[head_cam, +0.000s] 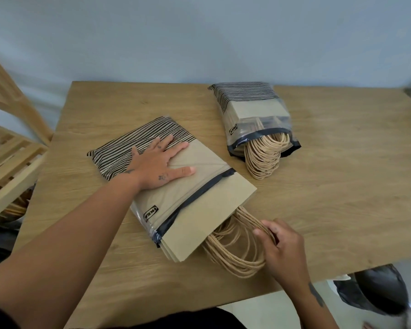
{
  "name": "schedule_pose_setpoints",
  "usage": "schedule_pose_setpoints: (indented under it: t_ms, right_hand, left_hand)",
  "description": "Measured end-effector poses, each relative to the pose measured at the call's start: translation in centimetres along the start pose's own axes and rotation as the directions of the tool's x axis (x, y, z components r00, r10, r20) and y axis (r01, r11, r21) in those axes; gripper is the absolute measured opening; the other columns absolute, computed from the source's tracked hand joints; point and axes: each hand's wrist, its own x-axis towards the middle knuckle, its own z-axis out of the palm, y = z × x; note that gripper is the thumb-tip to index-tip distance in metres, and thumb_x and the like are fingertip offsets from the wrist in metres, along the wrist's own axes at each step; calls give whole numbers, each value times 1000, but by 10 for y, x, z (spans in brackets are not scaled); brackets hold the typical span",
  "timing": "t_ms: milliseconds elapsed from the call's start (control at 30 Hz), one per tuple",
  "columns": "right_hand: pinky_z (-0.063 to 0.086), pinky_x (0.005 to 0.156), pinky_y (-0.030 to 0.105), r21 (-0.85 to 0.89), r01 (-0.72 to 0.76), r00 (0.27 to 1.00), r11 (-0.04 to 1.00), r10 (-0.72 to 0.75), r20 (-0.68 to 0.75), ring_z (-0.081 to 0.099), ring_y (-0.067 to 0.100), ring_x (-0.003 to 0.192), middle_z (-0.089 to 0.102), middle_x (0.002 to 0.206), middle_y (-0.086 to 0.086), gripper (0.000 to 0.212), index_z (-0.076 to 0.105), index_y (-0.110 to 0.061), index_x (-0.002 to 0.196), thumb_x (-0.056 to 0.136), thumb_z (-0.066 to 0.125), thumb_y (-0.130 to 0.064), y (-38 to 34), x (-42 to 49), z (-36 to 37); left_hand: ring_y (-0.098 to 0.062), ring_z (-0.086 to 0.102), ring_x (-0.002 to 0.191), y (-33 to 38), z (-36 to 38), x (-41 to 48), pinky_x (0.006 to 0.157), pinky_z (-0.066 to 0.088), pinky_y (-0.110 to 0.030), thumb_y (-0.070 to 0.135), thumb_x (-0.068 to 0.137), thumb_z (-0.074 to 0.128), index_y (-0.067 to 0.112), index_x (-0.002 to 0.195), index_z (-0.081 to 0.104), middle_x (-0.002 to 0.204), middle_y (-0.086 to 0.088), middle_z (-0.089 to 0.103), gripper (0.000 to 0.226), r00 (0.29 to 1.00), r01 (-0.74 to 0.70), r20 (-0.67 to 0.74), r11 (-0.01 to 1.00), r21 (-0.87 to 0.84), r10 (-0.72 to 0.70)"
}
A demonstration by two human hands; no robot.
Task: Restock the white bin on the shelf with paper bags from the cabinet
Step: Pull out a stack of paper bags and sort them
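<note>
Our left hand [160, 162] lies flat, fingers straight, pressing the pack of paper bags [206, 217] on the worktop [342, 186] | the pack runs far-left to near-right, between our hands | our right hand [280, 248] curls round its rope handles [246, 218] at the near-right end, best placed to pull | a second pack [254, 110] lies far right.
</note>
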Motion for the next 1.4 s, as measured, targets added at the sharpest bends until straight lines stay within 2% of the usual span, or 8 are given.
schedule_pose_setpoints:
  t_ms: [267,367,467,567,733,900,1233,1400]
  right_hand:
    - [42,65,7,192,-171,985,966,166,39,54,-12,81,58,98,-15,25,57,-32,110,86,54,-37,-19,19,-28]
    - [44,81,15,262,-218,964,940,166,207,51,-11,97,52,112,-22,27,52,-39,117,91,52,-30,-26,52,-28]
    - [46,90,21,320,-233,910,918,90,405,55,-7,102,57,112,-23,24,57,-39,111,92,51,-25,-31,78,-13]
    - [49,86,26,359,-276,883,892,87,462,61,7,98,66,108,-7,22,66,-34,101,87,61,-18,-27,88,1]
    - [50,72,15,461,-390,862,797,140,487,64,-3,84,67,103,-7,23,69,-26,97,81,65,-10,-22,90,7]
    - [45,95,25,501,-479,820,720,165,548,60,7,108,65,116,-6,36,68,-30,104,68,69,-27,-29,93,20]
    - [50,88,25,593,-426,902,683,273,334,64,13,94,69,99,1,21,69,-17,85,77,68,3,-52,104,61]
    - [52,77,15,581,-415,908,701,280,311,67,1,84,69,96,-4,22,68,-17,85,78,66,4,-48,78,49]
  left_hand:
    - [-18,-2,147,3,-3,0,111,-4,-63,91,59,28,51,143,11,160,9,0,95,998,-47,-41,999,-13,47]
    - [-19,-5,147,10,-7,-8,109,-10,-63,85,68,29,47,145,10,160,5,-2,88,994,-31,-102,995,95,41]
    - [-24,-8,147,24,-5,-21,107,-8,-68,80,77,24,45,146,5,160,2,-6,80,976,28,-217,964,264,32]
    - [-29,-11,146,30,5,-33,105,-5,-71,77,79,21,47,145,5,159,3,-10,74,989,72,-138,983,172,-48]
    - [-26,-14,146,21,14,-32,105,-4,-71,77,79,16,51,144,2,159,7,-13,72,995,72,-80,991,111,-63]
    - [-24,-11,147,9,5,-13,106,-4,-69,79,77,22,54,142,6,159,11,-9,71,996,43,-77,996,84,-36]
    - [-25,-7,147,-21,-31,26,107,-4,-68,76,80,30,58,140,9,159,13,-8,66,998,-27,53,999,41,25]
    - [-23,-7,147,-25,-29,28,106,-4,-69,76,80,26,60,139,9,160,9,-4,64,997,-52,65,998,40,49]
